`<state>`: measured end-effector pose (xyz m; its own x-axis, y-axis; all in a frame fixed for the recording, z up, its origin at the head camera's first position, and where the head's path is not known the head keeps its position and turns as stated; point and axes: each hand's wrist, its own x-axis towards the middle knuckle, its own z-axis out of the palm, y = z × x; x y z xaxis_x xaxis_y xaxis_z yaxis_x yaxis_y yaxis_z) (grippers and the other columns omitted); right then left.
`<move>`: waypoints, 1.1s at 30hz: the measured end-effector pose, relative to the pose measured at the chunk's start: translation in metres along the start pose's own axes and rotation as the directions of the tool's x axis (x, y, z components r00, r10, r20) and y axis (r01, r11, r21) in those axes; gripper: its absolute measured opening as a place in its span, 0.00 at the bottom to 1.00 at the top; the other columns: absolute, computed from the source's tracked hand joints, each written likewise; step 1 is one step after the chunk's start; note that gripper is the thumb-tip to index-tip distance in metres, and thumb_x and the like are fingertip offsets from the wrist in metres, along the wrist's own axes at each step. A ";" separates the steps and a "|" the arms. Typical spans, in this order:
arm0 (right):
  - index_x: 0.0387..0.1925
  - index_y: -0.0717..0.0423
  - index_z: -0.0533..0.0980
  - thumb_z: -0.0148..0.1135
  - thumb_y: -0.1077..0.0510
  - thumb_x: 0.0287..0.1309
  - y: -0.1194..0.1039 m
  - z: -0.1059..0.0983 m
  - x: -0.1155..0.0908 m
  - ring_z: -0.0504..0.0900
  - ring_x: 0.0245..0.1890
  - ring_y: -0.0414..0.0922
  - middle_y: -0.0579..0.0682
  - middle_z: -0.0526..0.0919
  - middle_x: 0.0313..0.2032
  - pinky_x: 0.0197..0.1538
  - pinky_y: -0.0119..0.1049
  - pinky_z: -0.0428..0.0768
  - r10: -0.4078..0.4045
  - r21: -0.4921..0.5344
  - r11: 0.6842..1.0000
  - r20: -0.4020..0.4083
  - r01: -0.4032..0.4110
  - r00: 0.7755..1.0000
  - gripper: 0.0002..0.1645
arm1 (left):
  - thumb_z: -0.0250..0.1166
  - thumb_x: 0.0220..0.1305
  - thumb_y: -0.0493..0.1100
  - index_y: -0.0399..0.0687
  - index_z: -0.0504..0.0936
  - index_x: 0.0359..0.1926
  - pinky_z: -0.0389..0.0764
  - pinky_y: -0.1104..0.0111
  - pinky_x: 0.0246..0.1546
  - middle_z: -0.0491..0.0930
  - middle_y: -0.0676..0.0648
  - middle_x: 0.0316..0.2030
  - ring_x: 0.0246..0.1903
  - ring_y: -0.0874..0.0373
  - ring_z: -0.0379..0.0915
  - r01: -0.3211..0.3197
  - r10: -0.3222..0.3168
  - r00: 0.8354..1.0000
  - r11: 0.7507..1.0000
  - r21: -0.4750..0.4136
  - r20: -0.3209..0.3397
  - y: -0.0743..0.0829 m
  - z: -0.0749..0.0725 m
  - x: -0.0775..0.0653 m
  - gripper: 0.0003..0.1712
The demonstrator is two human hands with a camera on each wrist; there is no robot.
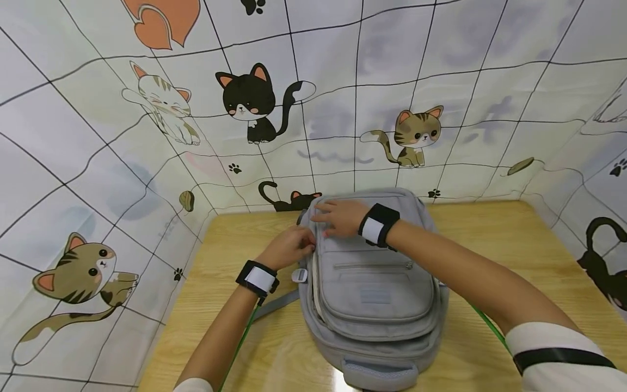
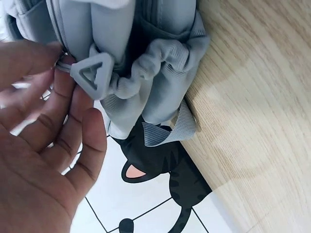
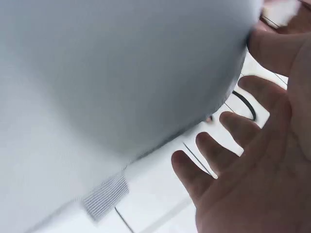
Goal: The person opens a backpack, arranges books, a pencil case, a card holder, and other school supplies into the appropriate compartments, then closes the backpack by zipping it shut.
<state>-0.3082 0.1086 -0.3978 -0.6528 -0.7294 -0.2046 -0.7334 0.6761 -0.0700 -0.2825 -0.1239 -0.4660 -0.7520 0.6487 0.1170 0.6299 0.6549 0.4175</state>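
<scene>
A grey backpack (image 1: pixel 377 288) lies on the wooden table with its front face up, its carry handle (image 1: pixel 379 375) toward the person. At the bag's left side my left hand (image 1: pixel 289 247) pinches a small zipper pull (image 2: pixel 63 60) between thumb and forefinger. Beside those fingertips, in the left wrist view, is a grey triangular plastic ring (image 2: pixel 93 75) next to a gathered side pocket (image 2: pixel 155 63). My right hand (image 1: pixel 341 218) is over the bag's far left corner, its fingers extended and spread. In the right wrist view its thumb is right at the bag's edge.
A grey strap (image 1: pixel 276 305) trails from the bag's left side onto the table (image 1: pixel 225 261). Behind and on both sides hangs a white grid-patterned sheet (image 1: pixel 328 120) printed with cartoon cats. The front pocket has a horizontal zipper (image 1: pixel 372 265). Green cables run along both forearms.
</scene>
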 end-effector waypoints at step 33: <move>0.82 0.45 0.64 0.42 0.45 0.86 -0.009 0.006 0.012 0.44 0.85 0.64 0.57 0.50 0.85 0.85 0.57 0.48 0.025 0.017 0.999 0.138 -0.027 0.990 0.31 | 0.70 0.67 0.34 0.49 0.87 0.33 0.80 0.71 0.38 0.83 0.52 0.33 0.36 0.61 0.78 0.020 -0.021 1.000 0.992 -0.125 -0.002 0.021 0.006 -0.039 0.06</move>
<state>-0.3086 0.0944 -0.4060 -0.6384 -0.6911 -0.3390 -0.7120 0.6975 -0.0812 -0.2388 -0.1328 -0.4667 -0.7652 0.6342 0.1105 0.5854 0.6142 0.5291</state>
